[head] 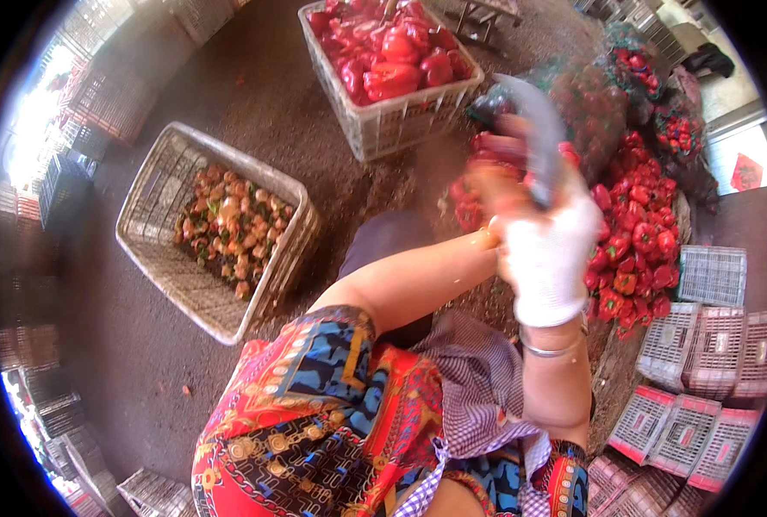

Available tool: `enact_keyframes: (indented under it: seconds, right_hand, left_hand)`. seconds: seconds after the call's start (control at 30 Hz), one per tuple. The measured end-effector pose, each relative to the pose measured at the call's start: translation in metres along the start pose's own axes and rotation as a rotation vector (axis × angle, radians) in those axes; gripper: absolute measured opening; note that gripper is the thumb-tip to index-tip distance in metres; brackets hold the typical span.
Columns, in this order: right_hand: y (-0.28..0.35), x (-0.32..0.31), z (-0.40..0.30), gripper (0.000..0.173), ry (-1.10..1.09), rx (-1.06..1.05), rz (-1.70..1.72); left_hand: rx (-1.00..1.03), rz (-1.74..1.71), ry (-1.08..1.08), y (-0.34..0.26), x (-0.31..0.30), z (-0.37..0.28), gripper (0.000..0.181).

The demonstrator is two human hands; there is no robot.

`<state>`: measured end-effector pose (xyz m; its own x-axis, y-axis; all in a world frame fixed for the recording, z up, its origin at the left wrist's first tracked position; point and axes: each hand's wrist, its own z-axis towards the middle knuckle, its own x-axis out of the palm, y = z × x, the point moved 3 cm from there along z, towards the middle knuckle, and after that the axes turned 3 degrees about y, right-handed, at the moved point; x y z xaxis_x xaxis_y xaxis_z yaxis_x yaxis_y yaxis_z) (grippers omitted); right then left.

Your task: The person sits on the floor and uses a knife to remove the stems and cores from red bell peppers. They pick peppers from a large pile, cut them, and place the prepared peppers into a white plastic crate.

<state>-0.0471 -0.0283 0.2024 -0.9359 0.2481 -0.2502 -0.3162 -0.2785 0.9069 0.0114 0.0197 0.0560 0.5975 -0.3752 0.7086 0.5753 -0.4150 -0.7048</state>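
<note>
My right hand (545, 252), in a white knit glove, is closed on a curved-blade knife (542, 123) whose blade points up and is motion-blurred. My bare left hand (500, 187) is beside it, also blurred, with a red bell pepper (500, 150) in its fingers; part of the pepper is hidden. A heap of red bell peppers (639, 226) lies to the right of the hands. Ahead stands a plastic crate (416, 106) full of red peppers, several cut open. At the left, another crate (215, 152) holds pepper cores with stems (235, 223).
Green mesh sacks of red peppers (574, 103) lie beyond the heap. Empty plastic crates (694, 349) line the right side, and stacked crates (109, 97) stand at the far left. My knee (390, 242) is between the core crate and the hands. Small scraps lie on the floor.
</note>
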Motion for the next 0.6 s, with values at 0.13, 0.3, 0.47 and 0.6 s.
enact_keyframes:
  seconds: [0.13,0.3,0.47,0.6]
  right_hand:
    - [-0.059,-0.083,0.034,0.060,-0.253,-0.123,-0.514]
    - [-0.137,-0.100,0.054,0.039,-0.205,0.164,0.132]
    - [-0.178,-0.092,0.084,0.039,-0.104,0.461,0.194]
    - [-0.211,-0.074,0.109,0.030,-0.060,0.626,0.255]
  left_hand:
    - [-0.075,-0.197,0.010,-0.024,-0.037,0.022,0.021]
    - [-0.174,-0.116,0.188,-0.065,-0.035,0.018,0.034]
    - [-0.453,-0.050,0.427,-0.100,-0.068,0.022,0.028]
    - [-0.619,0.236,0.667,-0.109,-0.118,0.042,0.023]
